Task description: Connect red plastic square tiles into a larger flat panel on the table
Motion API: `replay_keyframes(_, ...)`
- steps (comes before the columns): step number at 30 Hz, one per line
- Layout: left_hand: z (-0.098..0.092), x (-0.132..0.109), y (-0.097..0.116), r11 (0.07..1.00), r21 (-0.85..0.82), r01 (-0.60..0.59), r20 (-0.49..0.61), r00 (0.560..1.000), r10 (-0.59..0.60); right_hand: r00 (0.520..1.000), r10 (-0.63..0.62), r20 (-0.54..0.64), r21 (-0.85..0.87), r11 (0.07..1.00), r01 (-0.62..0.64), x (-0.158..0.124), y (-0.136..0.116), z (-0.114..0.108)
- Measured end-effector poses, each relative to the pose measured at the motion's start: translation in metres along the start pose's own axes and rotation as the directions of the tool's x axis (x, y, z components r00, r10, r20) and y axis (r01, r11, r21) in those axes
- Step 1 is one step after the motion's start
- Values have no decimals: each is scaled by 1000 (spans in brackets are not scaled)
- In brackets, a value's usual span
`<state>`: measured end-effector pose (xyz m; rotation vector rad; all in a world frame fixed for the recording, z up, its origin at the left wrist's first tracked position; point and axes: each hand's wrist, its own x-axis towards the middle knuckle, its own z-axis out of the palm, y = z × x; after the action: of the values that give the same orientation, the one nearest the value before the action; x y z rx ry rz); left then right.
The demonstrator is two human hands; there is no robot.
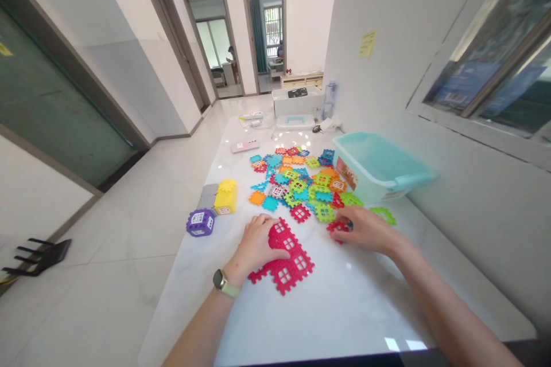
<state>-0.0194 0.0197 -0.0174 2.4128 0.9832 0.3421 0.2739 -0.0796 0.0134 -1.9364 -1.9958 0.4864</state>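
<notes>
Head view: left hand (pixel 257 246) grips joined red panel (pixel 293 264) flat on white table (pixel 344 315), thumb on top. Right hand (pixel 365 228) pinches loose red tile (pixel 333 228) at near edge of mixed tile pile (pixel 297 185). Aqua bin (pixel 379 155) right, beyond right hand; purple block (pixel 200 222), yellow block (pixel 226 199) left of pile.

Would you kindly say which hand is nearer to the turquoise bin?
Right. The right hand, at a red piece, is in front of the turquoise bin; the left hand, on the red panel, is farther off and left.
</notes>
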Motion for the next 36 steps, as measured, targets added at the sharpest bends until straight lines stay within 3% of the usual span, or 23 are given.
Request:
replay_keyframes(3,-3,2,0,991,-81,-107,98,989,114,999,-32,43,-101,994,36,-1,-3,3)
replay_keyframes(6,-8,3,2,982,-123,-141,143,977,158,994,-105,40,-64,992,108,-2,-16,9)
replay_keyframes(10,-10,3,6,981,-145,-130,156,976,153,986,-164,27,164,974,157,-2,-28,14)
replay_keyframes(15,-8,2,6,977,-133,-167,161,969,188,957,-255,139,429,886,174,-1,-36,27)
replay_keyframes(20,-8,1,6,978,-123,-171,177,966,191,984,-175,-29,462,871,168,-3,-45,32)
replay_keyframes(22,-13,1,4,980,-109,-170,199,962,189,981,-184,65,606,788,108,-6,-50,34)
replay_keyframes(25,-22,-2,-4,992,-69,-110,208,971,122,939,-214,271,769,634,-78,-7,-51,39)
replay_keyframes(27,-27,-4,-9,997,-56,-59,194,979,69,948,-169,271,727,681,-86,-5,-46,39)
replay_keyframes(29,-30,-5,-12,998,-57,-40,189,981,50,997,-33,67,564,826,-10,-2,-37,37)
replay_keyframes(31,-30,-5,-12,997,-60,-53,197,978,64,981,46,-187,375,927,28,0,-32,36)
replay_keyframes(33,-29,-5,-8,996,-59,-70,200,976,81,966,-22,-257,271,958,93,1,-32,40)
replay_keyframes(36,-25,-4,-4,994,-62,-86,190,977,96,947,-302,-112,238,917,320,-1,-44,51)
